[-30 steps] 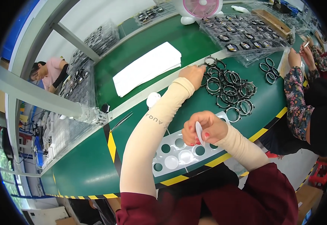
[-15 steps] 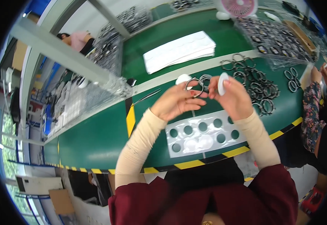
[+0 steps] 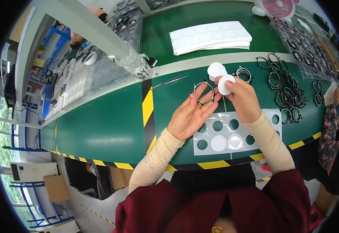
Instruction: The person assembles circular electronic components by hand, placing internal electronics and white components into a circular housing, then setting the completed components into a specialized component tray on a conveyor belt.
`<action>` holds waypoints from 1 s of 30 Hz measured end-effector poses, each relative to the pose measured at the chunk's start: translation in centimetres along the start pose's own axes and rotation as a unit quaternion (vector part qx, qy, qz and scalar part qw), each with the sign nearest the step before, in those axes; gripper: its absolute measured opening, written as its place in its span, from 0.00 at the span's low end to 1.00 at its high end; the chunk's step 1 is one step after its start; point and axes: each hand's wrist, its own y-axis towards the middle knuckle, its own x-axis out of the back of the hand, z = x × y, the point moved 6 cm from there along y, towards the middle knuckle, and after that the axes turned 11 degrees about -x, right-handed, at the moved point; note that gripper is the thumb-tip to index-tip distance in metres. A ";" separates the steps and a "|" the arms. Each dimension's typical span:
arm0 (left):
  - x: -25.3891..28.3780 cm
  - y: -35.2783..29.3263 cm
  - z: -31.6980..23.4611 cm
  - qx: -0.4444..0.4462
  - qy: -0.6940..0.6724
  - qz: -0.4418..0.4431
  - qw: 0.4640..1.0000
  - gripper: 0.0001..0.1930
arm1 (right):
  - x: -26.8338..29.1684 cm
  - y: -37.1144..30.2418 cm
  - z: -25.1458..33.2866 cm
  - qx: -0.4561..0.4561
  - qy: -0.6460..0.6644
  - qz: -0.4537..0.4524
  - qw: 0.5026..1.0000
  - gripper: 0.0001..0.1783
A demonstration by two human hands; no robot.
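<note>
My left hand (image 3: 188,118), palm up, holds a thin dark metal ring (image 3: 195,93) upright between its fingers. Close to it on the right, my right hand (image 3: 244,100) pinches a white round disc (image 3: 226,86), its flat face showing. Ring and disc are apart. Beneath my hands lies a pale sheet with round holes (image 3: 213,128); white discs (image 3: 219,143) still fill a couple of its places. Beyond my hands, a small pile of loose white discs (image 3: 215,69) rests beside a few stacked rings (image 3: 248,73).
Many black rings (image 3: 290,95) lie heaped at the right, near several paired rings (image 3: 318,93). Tweezers (image 3: 171,80) lie at left. A stack of white disc sheets (image 3: 211,38) sits at the back. A metal post (image 3: 88,31), parts trays (image 3: 299,46) and a pink fan (image 3: 277,7) stand around.
The view has shifted, so the table's things appear moved rightward. The disc in my right hand has turned from nearly edge-on to face-on. My left hand still holds the ring, its palm turned further up.
</note>
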 end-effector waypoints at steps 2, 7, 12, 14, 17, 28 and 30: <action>-0.2 -0.1 -0.3 0.002 -0.005 -0.008 1.000 0.23 | -0.6 0.0 0.2 0.012 -0.004 0.051 0.999 0.15; 0.3 0.1 0.0 0.042 -0.144 -0.033 0.988 0.25 | -0.3 0.1 -1.4 -0.060 -0.068 0.003 0.996 0.09; 1.5 -0.2 0.6 0.056 -0.076 -0.122 0.988 0.22 | -1.6 -0.2 -2.1 -0.061 -0.127 0.010 0.990 0.06; 1.5 -0.3 0.9 0.066 -0.052 -0.130 0.988 0.20 | -1.8 0.0 -2.5 -0.065 -0.087 -0.012 0.994 0.13; 2.1 -0.4 1.4 0.065 -0.051 -0.148 0.986 0.17 | -1.9 0.2 -3.0 -0.072 -0.095 -0.017 0.993 0.19; 2.2 -0.4 1.5 0.057 -0.069 -0.173 0.981 0.15 | -1.9 0.5 -3.5 -0.025 -0.139 -0.058 0.988 0.20; 2.3 -0.4 1.6 0.058 -0.072 -0.179 0.980 0.15 | -2.0 0.4 -3.4 -0.026 -0.134 -0.064 0.989 0.19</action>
